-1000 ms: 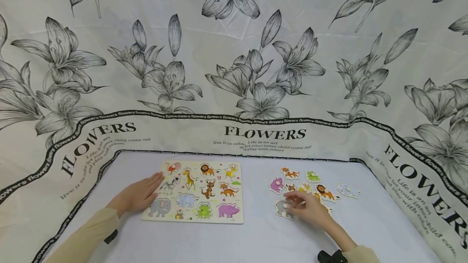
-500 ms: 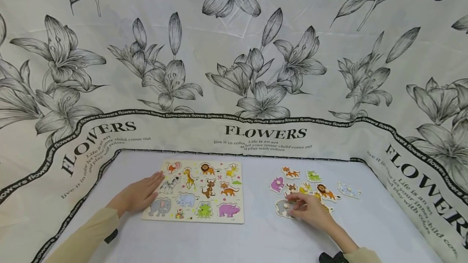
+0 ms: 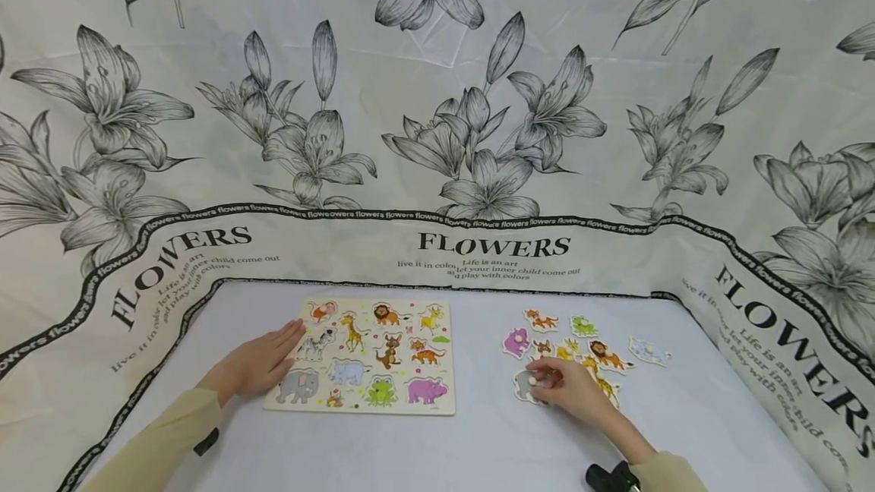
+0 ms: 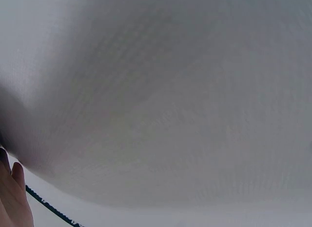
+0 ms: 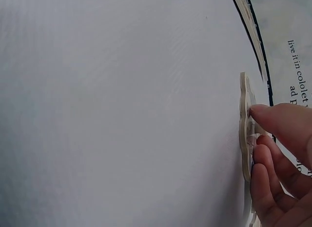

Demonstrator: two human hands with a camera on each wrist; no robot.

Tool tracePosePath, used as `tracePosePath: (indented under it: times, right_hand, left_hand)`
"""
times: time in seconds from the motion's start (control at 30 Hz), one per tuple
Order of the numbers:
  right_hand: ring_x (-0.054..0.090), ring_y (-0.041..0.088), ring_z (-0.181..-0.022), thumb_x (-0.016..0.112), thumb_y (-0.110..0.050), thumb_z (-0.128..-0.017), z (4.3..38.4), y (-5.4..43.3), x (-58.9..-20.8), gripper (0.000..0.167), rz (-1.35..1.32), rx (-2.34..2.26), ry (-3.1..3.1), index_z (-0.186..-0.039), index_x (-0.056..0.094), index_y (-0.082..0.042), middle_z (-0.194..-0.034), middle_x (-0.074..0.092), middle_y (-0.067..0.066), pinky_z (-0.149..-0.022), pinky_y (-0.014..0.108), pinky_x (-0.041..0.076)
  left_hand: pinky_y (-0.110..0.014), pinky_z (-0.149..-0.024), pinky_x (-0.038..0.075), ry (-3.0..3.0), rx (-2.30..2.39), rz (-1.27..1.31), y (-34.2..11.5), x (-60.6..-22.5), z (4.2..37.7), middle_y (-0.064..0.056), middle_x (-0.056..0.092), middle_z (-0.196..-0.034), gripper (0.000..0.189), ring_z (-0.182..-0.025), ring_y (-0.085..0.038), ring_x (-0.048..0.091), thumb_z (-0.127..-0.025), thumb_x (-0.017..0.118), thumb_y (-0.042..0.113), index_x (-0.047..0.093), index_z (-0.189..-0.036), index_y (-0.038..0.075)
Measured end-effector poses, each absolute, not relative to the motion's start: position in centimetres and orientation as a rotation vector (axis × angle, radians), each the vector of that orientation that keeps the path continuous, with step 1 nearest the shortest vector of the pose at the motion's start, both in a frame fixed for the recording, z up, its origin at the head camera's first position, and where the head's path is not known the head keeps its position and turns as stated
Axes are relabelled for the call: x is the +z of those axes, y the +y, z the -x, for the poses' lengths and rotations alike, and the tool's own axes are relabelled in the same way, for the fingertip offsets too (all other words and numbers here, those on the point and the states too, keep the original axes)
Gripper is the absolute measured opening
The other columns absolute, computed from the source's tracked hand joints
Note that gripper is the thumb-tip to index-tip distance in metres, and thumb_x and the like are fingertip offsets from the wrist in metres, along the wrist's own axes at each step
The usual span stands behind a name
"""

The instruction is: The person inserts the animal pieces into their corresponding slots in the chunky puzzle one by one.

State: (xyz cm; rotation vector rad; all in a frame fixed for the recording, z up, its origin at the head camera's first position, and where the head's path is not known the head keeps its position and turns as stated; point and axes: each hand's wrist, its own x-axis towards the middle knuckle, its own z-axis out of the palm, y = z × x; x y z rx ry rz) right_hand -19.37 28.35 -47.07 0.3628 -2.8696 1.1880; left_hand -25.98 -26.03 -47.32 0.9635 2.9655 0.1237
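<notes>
A wooden animal puzzle board (image 3: 363, 410) lies on the left part of the table, printed with several animals. My left hand (image 3: 251, 364) rests along its left edge with fingers extended; its fingers (image 4: 14, 197) barely show in the left wrist view's corner. On the right, my right hand (image 3: 577, 393) has thumb and fingers curled about the knob of a grey elephant puzzle piece (image 3: 522, 386), pinching it. The right wrist view shows this elephant piece edge-on (image 5: 243, 124) at the fingertips of the right hand (image 5: 282, 163). The hand covers part of the piece.
Loose pieces lie around the right hand: a purple hippo (image 3: 516, 342), a tiger (image 3: 541, 320), a green frog (image 3: 584, 326), a lion (image 3: 611, 355), a giraffe (image 3: 605, 386) and a face-up pale blue piece (image 3: 648, 351). A flower-printed cloth (image 3: 492, 249) borders the table behind.
The right hand stays at the elephant piece, its fingers closing slightly about the knob. The left hand keeps its place on the board. The head view shifts a little.
</notes>
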Motion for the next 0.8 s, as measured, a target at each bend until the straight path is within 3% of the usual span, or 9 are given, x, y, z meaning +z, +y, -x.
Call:
tracePosePath:
  times: [0.8]
  right_hand:
    - [0.051,0.007,-0.064,0.079,-0.013,-0.076,19.43,27.62,-46.89,0.019,-0.085,1.111,-2.958,-0.094,0.074,-0.009,-0.079,0.068,-0.002,-0.053,0.018,0.042]
  left_hand:
    - [-0.048,-0.114,0.035,2.978,0.09,-1.007,-26.3,-47.73,26.18,-0.022,0.031,-0.154,0.056,-0.141,-0.039,0.033,-0.1,0.042,0.026,0.034,-0.145,-0.006]
